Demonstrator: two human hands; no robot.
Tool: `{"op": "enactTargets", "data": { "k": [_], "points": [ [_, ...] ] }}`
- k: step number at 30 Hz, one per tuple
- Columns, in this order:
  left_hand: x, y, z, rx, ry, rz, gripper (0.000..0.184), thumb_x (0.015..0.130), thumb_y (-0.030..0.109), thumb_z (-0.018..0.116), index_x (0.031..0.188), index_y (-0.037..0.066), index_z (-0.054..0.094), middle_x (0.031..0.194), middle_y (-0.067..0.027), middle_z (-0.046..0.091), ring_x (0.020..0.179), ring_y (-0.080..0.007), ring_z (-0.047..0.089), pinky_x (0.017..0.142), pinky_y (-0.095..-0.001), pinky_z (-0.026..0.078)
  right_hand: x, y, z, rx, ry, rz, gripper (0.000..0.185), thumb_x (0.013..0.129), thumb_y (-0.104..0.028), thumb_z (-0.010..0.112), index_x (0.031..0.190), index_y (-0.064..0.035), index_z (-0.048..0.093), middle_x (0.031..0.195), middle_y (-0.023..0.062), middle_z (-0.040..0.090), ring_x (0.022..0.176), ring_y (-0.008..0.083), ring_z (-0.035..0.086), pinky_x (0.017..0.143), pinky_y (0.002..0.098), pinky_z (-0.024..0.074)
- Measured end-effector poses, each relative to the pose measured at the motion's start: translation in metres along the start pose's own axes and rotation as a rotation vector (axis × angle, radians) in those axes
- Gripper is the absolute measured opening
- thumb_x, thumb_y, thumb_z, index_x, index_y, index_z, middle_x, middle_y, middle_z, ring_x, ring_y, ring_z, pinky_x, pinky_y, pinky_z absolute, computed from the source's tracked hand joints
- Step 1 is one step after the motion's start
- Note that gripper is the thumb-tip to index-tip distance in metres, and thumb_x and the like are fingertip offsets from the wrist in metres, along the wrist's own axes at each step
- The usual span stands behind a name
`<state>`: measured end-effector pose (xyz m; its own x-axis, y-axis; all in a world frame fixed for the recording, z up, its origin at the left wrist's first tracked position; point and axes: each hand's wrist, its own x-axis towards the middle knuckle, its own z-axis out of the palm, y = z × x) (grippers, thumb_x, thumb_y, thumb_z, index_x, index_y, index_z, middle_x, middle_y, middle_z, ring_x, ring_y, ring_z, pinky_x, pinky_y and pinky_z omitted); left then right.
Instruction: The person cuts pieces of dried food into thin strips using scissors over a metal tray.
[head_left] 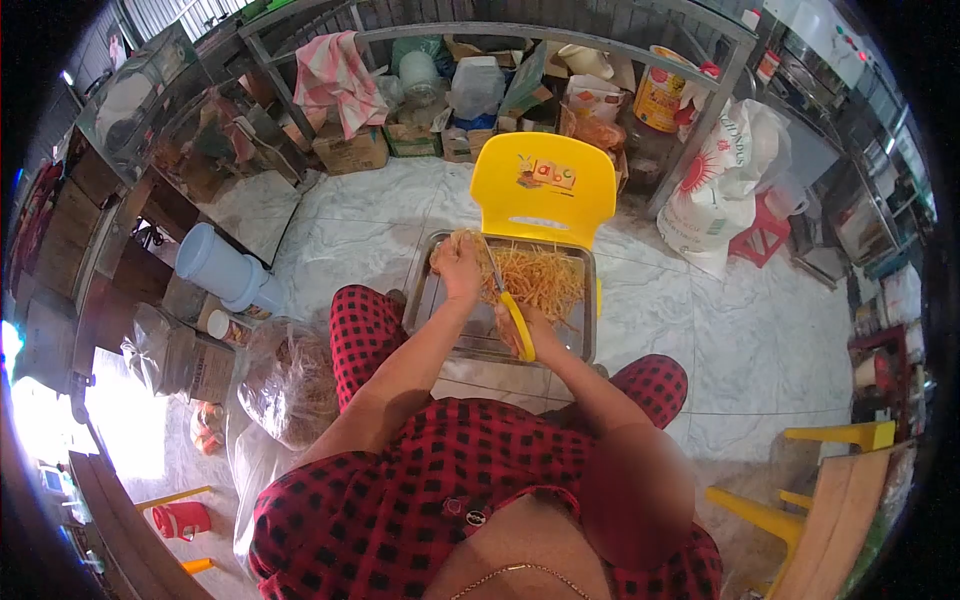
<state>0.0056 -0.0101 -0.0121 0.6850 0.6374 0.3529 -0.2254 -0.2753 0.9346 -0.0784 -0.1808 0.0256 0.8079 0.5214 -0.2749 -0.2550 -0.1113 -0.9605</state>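
Note:
My left hand (pixel 461 270) is closed around a bunch of thin, pale yellow-brown strips (pixel 467 238) over the left half of a metal tray (pixel 465 328). In my right hand (pixel 541 332) is a pair of scissors (pixel 519 322) with yellow handles. The blades point up and left, close to the held bunch; whether they touch it I cannot tell. A loose heap of similar strips (pixel 545 280) covers the tray's right side. The tray rests on a small yellow chair (pixel 545 185), whose backrest stands at the far side.
Boxes (pixel 350 150) and plastic containers line a metal rack ahead. A white sack (pixel 715 190) stands at right. White-blue buckets (pixel 215 265) and a large clear plastic bag (pixel 287 380) are at left. Yellow stool legs (pixel 765 515) show at lower right. Marble-patterned tiles (pixel 765 340) cover the floor.

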Motion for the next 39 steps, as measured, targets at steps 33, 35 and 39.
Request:
{"op": "enactTargets", "data": {
  "k": [33, 35, 39],
  "points": [
    [-0.039, 0.045, -0.003, -0.367, -0.010, -0.289, 0.013, 0.088, 0.012, 0.055, 0.086, -0.001, 0.057, 0.079, -0.0036, 0.058, 0.070, -0.0113, 0.051, 0.063, -0.0275, 0.043, 0.009, 0.016, 0.002, 0.008, 0.115, -0.005, 0.034, 0.086, -0.043, 0.056, 0.089, -0.0092, 0.053, 0.059, -0.0022, 0.048, 0.048, 0.0097, 0.047, 0.040, 0.0236, 0.0382],
    [-0.031, 0.054, -0.008, -0.181, -0.112, -0.063, 0.014, 0.087, 0.013, 0.055, 0.085, -0.001, 0.059, 0.079, -0.0038, 0.058, 0.067, -0.0117, 0.051, 0.061, -0.0280, 0.043, -0.004, -0.008, -0.001, 0.073, 0.158, 0.002, 0.033, 0.088, -0.040, 0.053, 0.095, -0.0086, 0.053, 0.061, -0.0013, 0.050, 0.047, 0.0103, 0.047, 0.041, 0.0237, 0.0391],
    [-0.015, 0.104, -0.008, 0.011, -0.497, 0.242, 0.020, 0.086, 0.018, 0.054, 0.092, 0.001, 0.062, 0.080, -0.0119, 0.064, 0.072, -0.0202, 0.061, 0.069, -0.0337, 0.049, 0.009, -0.006, -0.020, 0.149, 0.151, 0.142, 0.037, 0.092, -0.036, 0.045, 0.114, -0.0061, 0.047, 0.080, 0.0052, 0.057, 0.062, 0.0145, 0.054, 0.055, 0.0275, 0.0463]
  ]
}}
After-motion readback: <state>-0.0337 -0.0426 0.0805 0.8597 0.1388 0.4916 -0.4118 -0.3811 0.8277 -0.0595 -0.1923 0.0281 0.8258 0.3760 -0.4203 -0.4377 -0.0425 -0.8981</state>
